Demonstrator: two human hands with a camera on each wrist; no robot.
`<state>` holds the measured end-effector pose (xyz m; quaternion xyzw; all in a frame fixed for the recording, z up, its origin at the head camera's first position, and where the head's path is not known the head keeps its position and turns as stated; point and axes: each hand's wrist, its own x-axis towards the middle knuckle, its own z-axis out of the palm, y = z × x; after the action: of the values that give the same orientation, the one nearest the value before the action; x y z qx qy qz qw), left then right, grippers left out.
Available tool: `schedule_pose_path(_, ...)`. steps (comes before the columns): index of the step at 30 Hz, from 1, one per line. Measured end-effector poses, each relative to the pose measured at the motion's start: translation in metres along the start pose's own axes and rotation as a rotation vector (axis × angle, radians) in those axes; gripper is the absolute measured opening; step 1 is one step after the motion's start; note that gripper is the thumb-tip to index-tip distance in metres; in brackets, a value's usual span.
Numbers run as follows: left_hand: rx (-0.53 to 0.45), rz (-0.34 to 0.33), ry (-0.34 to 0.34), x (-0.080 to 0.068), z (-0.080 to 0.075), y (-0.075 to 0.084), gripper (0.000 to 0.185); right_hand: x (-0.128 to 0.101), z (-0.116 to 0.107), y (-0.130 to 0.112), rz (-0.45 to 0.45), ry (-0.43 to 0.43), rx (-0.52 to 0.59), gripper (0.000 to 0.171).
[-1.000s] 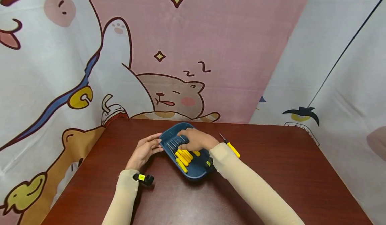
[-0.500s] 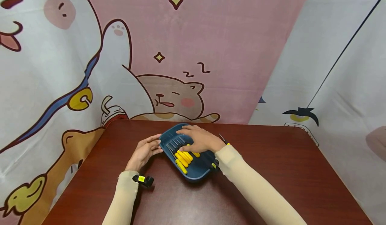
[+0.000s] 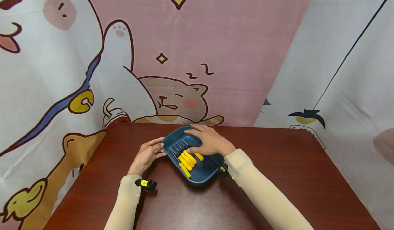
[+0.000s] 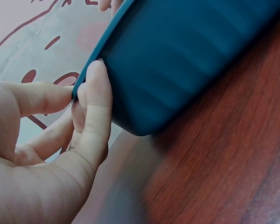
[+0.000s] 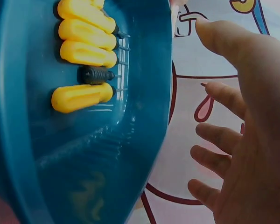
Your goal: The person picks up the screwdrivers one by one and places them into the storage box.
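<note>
On the dark red table [image 3: 277, 175], near its far edge, sits a deep blue plastic tray [image 3: 203, 173], the landmark for everything else. Inside the tray, toward its left half, a row of small yellow-handled screwdrivers [image 3: 186, 161] lies side by side, thin dark shafts pointing toward the tray's far left rim; the right wrist view shows one darker knurled handle [image 5: 97, 74] among them.

At the tray's left rim, the left hand [image 3: 147, 155] rests with fingers nearly straight, fingertips [image 4: 96, 88] pressed against the outer wall, steadying rather than clamping. Above the tray's far right part, the right hand [image 3: 209, 141] lies flat with fingers spread and relaxed, holding nothing.

By its look the tray is light, rigid and smooth, so it would likely slide on the polished wood; bracing the rim or gripping over the wall seems the secure hold. Those screwdrivers appear light and stiff and would roll freely; a pinch on the ribbed yellow handle looks safest, away from the tips.
</note>
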<state>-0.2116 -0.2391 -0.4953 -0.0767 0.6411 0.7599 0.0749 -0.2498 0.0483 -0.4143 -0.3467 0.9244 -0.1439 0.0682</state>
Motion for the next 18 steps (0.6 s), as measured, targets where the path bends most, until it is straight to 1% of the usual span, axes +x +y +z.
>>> schedule_pose_path(7,0.002,-0.012,0.003,0.0,-0.001,0.0,0.046,-0.007,-0.002,0.01,0.013,0.036,-0.003,0.082)
schedule_pose_path(12,0.003,-0.005,0.005,0.0,-0.001,0.0,0.046,-0.012,-0.003,0.018,0.007,0.072,0.009,0.083)
schedule_pose_path(18,-0.014,-0.011,0.014,0.0,-0.001,0.001,0.045,-0.018,-0.004,0.026,0.052,0.088,0.042,0.085)
